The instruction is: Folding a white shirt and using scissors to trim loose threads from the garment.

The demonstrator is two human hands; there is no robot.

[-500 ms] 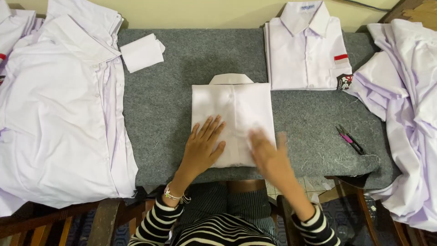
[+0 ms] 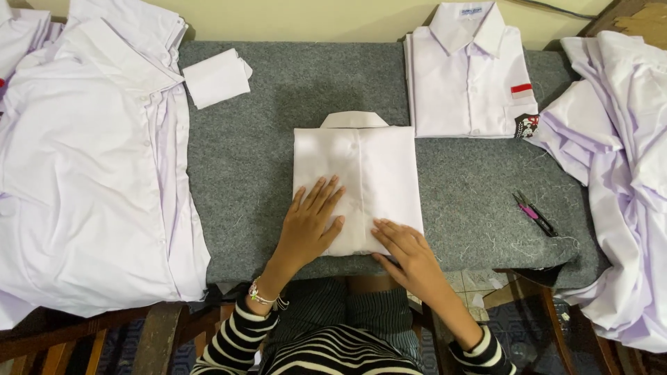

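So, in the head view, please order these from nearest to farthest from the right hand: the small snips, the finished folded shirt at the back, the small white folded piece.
From the right hand:
1. Small snips, to its right on the grey mat.
2. Finished folded shirt, at the back right.
3. Small white folded piece, at the back left.

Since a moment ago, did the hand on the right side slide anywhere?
Yes. The right hand has slid down toward the near bottom corner of the folded white shirt, judged against the grey felt table edge. The left hand barely shifted.
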